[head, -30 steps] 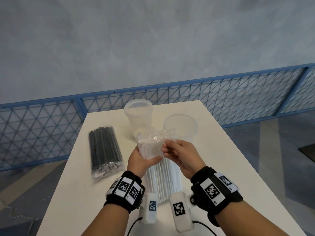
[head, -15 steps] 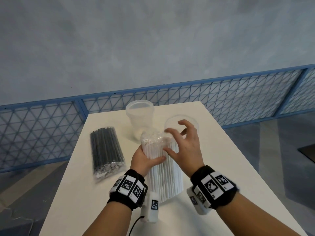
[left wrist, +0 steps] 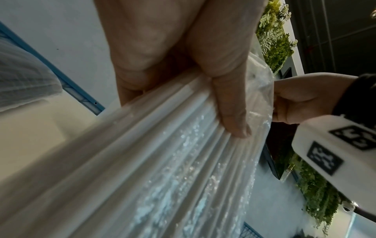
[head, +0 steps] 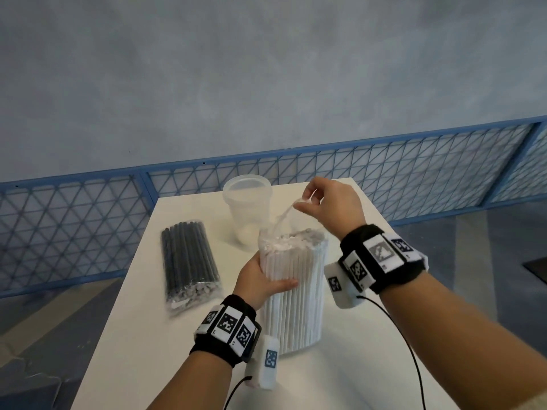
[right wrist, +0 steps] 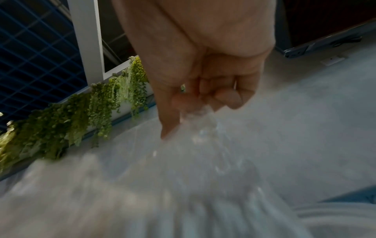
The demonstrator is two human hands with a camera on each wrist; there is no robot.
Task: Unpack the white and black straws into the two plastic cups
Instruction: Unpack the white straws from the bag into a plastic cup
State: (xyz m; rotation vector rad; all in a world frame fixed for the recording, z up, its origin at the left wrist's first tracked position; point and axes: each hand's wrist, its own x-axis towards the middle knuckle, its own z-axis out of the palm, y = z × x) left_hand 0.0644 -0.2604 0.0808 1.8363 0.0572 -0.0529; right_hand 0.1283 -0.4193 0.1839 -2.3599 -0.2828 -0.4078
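One pack of white straws (head: pixel 293 294) stands upright, gripped by the left hand (head: pixel 260 284). The right hand (head: pixel 331 202) pinches its wrapper (head: pixel 281 220). One pack of black straws (head: pixel 189 258) and one cup (head: pixel 247 208) are visible.

Second cup hidden behind right hand (head: pixel 331 202)

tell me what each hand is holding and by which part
The left hand grips the upright white straw pack around its upper side. The right hand pinches the pack's clear wrapper, pulled up from its top.
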